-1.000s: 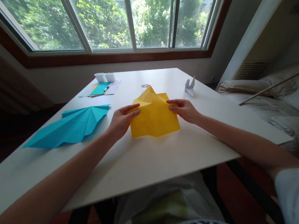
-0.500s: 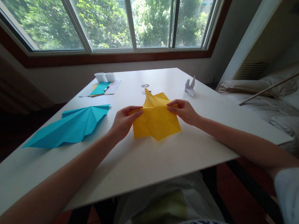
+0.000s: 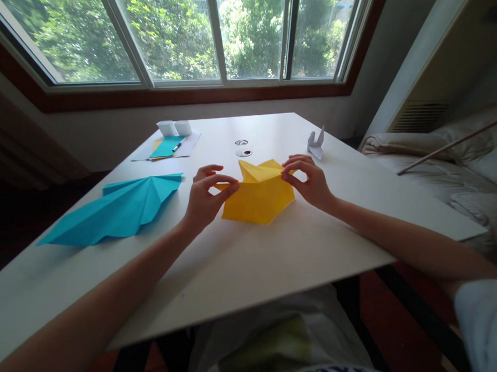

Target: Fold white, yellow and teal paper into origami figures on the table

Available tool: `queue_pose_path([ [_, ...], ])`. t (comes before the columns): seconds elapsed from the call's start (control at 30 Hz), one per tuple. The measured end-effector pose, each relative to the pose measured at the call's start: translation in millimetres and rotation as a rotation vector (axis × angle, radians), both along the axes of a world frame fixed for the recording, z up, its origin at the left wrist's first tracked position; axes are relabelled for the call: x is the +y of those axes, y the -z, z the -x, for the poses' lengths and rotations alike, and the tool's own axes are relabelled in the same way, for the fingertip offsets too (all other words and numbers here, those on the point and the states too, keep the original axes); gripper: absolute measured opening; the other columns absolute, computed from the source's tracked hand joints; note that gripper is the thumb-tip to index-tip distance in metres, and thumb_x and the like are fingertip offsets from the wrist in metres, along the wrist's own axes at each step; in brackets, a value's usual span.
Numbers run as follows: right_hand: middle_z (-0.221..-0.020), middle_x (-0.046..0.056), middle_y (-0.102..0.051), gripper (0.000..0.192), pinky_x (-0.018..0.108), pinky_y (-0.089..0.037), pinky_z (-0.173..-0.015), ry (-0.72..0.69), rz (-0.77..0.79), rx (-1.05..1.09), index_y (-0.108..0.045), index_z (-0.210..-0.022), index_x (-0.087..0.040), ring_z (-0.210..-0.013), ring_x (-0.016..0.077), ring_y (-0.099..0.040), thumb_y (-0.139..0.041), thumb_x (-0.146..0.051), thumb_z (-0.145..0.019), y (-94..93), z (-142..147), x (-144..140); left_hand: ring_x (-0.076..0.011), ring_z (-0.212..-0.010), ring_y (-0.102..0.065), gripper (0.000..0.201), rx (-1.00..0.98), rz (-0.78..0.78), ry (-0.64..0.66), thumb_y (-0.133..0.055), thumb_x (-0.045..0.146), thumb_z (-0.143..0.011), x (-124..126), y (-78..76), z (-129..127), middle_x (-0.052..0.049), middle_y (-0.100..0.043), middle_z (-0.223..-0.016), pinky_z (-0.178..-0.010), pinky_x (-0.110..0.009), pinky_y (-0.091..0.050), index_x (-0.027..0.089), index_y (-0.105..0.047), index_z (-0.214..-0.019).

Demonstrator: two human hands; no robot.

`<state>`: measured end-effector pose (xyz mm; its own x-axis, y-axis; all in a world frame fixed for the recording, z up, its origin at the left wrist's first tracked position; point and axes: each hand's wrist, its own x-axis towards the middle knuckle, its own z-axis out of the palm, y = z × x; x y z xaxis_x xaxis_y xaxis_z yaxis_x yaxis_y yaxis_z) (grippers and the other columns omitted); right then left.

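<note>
A creased sheet of yellow paper [image 3: 257, 201] is held just over the white table [image 3: 236, 275], partly folded, with a raised pointed flap at its far side. My left hand [image 3: 207, 195] pinches its left edge between thumb and index finger, the other fingers curled loosely above. At the right edge, my right hand [image 3: 310, 181] grips the same paper between thumb and fingertips. To the left of my left hand lies a large blue paper [image 3: 120, 212], pleated with fanned creases.
At the back left, blue and yellow sheets [image 3: 167, 147] lie on white paper with a pen [image 3: 179, 144], near two small white boxes [image 3: 174, 128]. A grey-white folded paper figure [image 3: 316, 144] stands at the back right. Round dark-marked discs [image 3: 244, 152] show mid-table.
The yellow paper's tall point has dropped and its near part looks flatter and shorter. Both hands still pinch its sides, with their fingers more raised. The blue paper has stayed put.
</note>
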<state>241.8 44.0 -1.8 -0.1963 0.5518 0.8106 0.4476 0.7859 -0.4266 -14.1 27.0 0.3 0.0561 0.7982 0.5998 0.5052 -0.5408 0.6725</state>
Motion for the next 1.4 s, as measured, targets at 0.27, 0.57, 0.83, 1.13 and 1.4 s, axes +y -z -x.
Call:
queue_pose_path([
  [0.27,-0.080,0.001,-0.066,0.001,0.038,-0.045,-0.084,0.005,-0.137,-0.136,-0.059,-0.083,-0.024,-0.087,0.0187,-0.058,-0.059,-0.024,-0.083,-2.9,3.0,-8.1,-0.0222,-0.106,-0.051,0.005,0.344,-0.405,0.034,-0.067,0.026,-0.076,-10.6,-7.3,-4.0,-0.005,-0.061,-0.107,-0.090,-0.042,-0.042,0.021,-0.066,-0.076],
  [0.57,-0.085,0.002,-0.067,0.007,0.037,-0.044,-0.083,-0.032,-0.162,-0.179,-0.060,-0.091,-0.024,-0.085,0.0181,-0.058,-0.057,-0.025,-0.084,-4.1,2.8,-9.3,-0.0199,-0.100,-0.058,0.003,0.353,-0.501,0.172,-0.063,0.018,-0.080,-14.4,-12.7,-4.5,-0.004,-0.070,-0.088,-0.084,-0.037,-0.048,0.019,-0.064,-0.082],
  [0.83,-0.089,0.002,-0.069,0.017,0.037,-0.042,-0.084,-0.096,-0.197,-0.238,-0.061,-0.095,-0.024,-0.087,0.0179,-0.059,-0.063,-0.032,-0.080,-6.6,7.4,-16.6,-0.0202,-0.095,-0.060,0.002,0.364,-0.522,0.172,-0.064,0.019,-0.079,-15.4,-12.4,-7.3,-0.004,-0.070,-0.083,-0.082,-0.037,-0.049,0.019,-0.065,-0.081],
  [1.13,-0.084,0.002,-0.068,0.011,0.037,-0.042,-0.082,-0.068,-0.201,-0.228,-0.061,-0.088,-0.023,-0.084,0.0175,-0.059,-0.061,-0.032,-0.081,-9.0,11.5,-21.9,-0.0193,-0.095,-0.059,0.002,0.359,-0.497,0.198,-0.063,0.020,-0.080,-17.9,-10.8,-11.8,-0.003,-0.070,-0.084,-0.083,-0.036,-0.049,0.020,-0.065,-0.081],
  [1.4,-0.084,0.001,-0.069,0.014,0.037,-0.041,-0.082,-0.010,-0.176,-0.293,-0.062,-0.088,-0.025,-0.083,0.0184,-0.059,-0.061,-0.037,-0.080,-7.6,5.2,-19.3,-0.0196,-0.094,-0.060,0.003,0.373,-0.483,0.186,-0.062,0.022,-0.080,-18.2,-11.7,-9.5,-0.003,-0.070,-0.084,-0.082,-0.037,-0.049,0.021,-0.066,-0.080],
])
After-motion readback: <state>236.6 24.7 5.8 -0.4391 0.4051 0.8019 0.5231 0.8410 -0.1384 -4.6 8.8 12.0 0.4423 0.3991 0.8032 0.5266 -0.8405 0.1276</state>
